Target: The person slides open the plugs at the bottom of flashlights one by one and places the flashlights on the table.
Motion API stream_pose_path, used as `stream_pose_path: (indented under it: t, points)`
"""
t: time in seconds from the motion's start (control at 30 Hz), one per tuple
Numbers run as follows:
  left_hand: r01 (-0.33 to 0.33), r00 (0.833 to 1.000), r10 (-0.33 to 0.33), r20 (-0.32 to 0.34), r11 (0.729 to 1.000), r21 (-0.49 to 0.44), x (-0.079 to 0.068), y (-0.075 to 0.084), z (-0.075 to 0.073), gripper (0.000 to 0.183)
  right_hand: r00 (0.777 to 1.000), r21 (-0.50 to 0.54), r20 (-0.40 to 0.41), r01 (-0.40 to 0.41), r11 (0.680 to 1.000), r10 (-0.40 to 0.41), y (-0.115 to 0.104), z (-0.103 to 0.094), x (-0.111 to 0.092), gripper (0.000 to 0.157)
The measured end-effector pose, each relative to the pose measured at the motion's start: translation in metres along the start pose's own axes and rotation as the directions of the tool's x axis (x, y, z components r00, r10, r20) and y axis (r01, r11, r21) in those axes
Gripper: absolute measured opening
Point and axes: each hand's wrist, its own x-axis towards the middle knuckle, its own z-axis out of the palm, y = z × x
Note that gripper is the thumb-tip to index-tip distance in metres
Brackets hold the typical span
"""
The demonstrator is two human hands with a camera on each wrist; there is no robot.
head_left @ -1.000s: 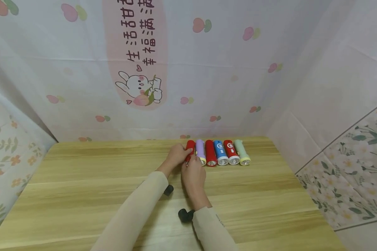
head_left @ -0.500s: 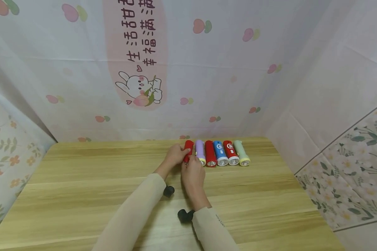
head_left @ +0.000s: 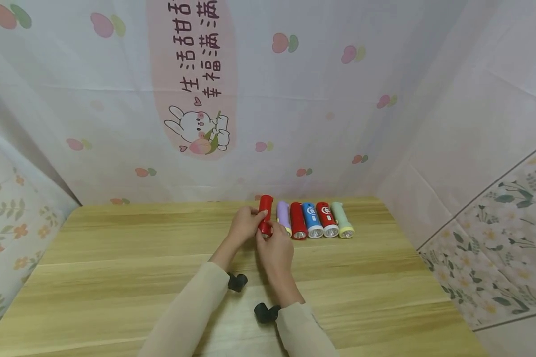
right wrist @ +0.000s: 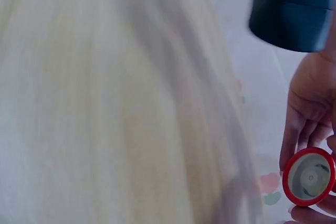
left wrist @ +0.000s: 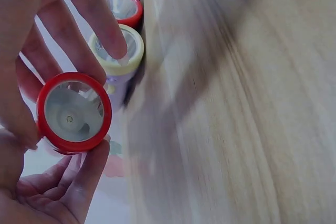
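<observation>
Both hands are on a red flashlight [head_left: 265,206] at the left end of a row. My left hand [head_left: 242,225] grips its side, thumb across the body. At its lens end, my right hand [head_left: 274,246] holds it with the fingers. Seen in the left wrist view, the red-rimmed lens [left wrist: 74,114] faces the camera, between the two hands and apart from the table. Closest to it in the row lies a purple flashlight [head_left: 283,214] with a yellow rim. In the right wrist view the right hand is mostly cut off.
Right of the purple one lie another red flashlight [head_left: 298,219], a blue one [head_left: 311,215], a red one with a white rim [head_left: 325,214] and a pale green one [head_left: 340,214]. A printed curtain [head_left: 295,124] hangs behind the wooden table [head_left: 116,277].
The held red flashlight has shifted slightly left and risen, its lens now showing more. My left hand moved left with it; the other flashlights keep their places.
</observation>
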Motion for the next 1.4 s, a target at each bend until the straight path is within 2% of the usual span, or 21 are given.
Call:
stream_pose_path:
  t: [0.13,0.23,0.3,0.37,0.47,0.57,0.67,0.8,0.93,1.0,1.1,1.23,1.4]
  points:
    - [-0.016,1.000,0.017,0.008,0.996,-0.091,-0.008,0.002,-0.004,0.040,1.000,0.126,-0.005,-0.013,0.992,0.014,0.000,-0.006,0.001,0.034]
    - [-0.028,1.000,0.028,-0.002,0.992,-0.125,-0.015,0.002,-0.008,0.042,0.997,0.267,0.046,-0.072,0.961,0.061,0.000,-0.010,0.001,0.036]
    - [-0.042,0.999,0.041,-0.015,0.990,-0.137,-0.021,0.002,-0.012,0.043,0.988,0.373,0.104,-0.142,0.917,0.110,-0.001,-0.013,0.001,0.038]
    - [-0.056,0.998,0.053,-0.029,0.990,-0.132,-0.027,0.002,-0.015,0.043,0.968,0.454,0.192,-0.235,0.859,0.163,0.000,-0.015,0.002,0.043]
    - [-0.078,0.997,0.073,-0.034,0.985,-0.153,-0.036,0.003,-0.019,0.042,0.921,0.542,0.333,-0.363,0.758,0.204,0.000,-0.019,0.001,0.050]
    - [-0.080,0.997,0.076,-0.033,0.983,-0.164,-0.044,0.004,-0.022,0.043,0.873,0.577,0.447,-0.448,0.683,0.196,0.002,-0.024,0.000,0.053]
    - [-0.091,0.996,0.087,-0.031,0.982,-0.167,-0.053,0.005,-0.026,0.044,0.850,0.590,0.500,-0.474,0.654,0.164,0.002,-0.027,-0.001,0.052]
    - [-0.120,0.993,0.116,-0.032,0.981,-0.154,-0.064,0.003,-0.033,0.040,0.827,0.603,0.550,-0.490,0.630,0.117,0.000,-0.033,-0.006,0.051]
    - [-0.150,0.989,0.146,-0.039,0.978,-0.142,-0.076,0.004,-0.040,0.039,0.816,0.613,0.575,-0.476,0.630,0.057,-0.004,-0.040,-0.010,0.051]
    - [-0.157,0.987,0.153,-0.039,0.977,-0.141,-0.081,0.004,-0.043,0.039,0.816,0.619,0.577,-0.456,0.639,0.024,-0.005,-0.043,-0.012,0.051]
    - [-0.152,0.988,0.149,-0.031,0.979,-0.136,-0.089,0.007,-0.048,0.040,0.823,0.613,0.569,-0.420,0.669,-0.005,-0.007,-0.047,-0.015,0.050]
    - [-0.128,0.992,0.127,-0.013,0.984,-0.122,-0.099,0.011,-0.054,0.042,0.839,0.607,0.543,-0.366,0.705,-0.032,-0.009,-0.054,-0.021,0.048]
    - [-0.102,0.995,0.102,-0.001,0.991,-0.088,-0.113,0.017,-0.065,0.041,0.846,0.626,0.529,-0.337,0.703,-0.065,-0.012,-0.062,-0.029,0.044]
